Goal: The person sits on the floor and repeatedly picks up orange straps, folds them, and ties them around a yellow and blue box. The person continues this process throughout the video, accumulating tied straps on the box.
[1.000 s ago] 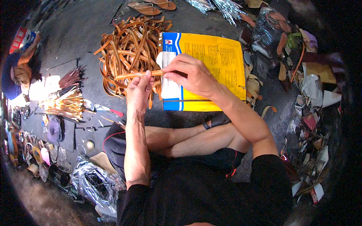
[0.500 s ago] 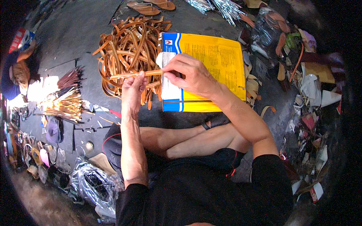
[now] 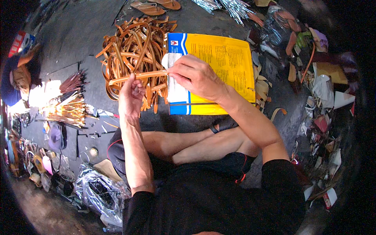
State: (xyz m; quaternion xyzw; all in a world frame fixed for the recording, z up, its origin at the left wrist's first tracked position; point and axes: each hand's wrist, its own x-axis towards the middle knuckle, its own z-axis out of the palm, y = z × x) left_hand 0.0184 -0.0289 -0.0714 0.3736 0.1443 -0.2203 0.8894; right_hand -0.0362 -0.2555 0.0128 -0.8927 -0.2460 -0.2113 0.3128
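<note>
A narrow tan-brown strap (image 3: 150, 74) is stretched between my two hands. My left hand (image 3: 131, 96) pinches it near its left end, which sticks out past the thumb. The strap's other end is in the fingers of my right hand (image 3: 199, 78), closed over a white cloth or pad (image 3: 177, 94). That pad lies along the left edge of a flat yellow panel with a blue border (image 3: 223, 51). A thin dark strip (image 3: 196, 104) runs across the panel's near side. Behind the strap is a tangled heap of similar brown straps (image 3: 131, 47).
My crossed legs (image 3: 188, 147) are just below the panel. Bundles of cut strips (image 3: 66, 107) lie to the left, and silvery strips (image 3: 237, 11) at the far side. Clear plastic wrap (image 3: 100, 192) is near left. Scraps (image 3: 323, 121) cover the right side. Sandals (image 3: 148, 8) stand beyond the heap.
My left hand has slid slightly left and down toward the strap's left end. My right hand keeps its grip, shifted only a little.
</note>
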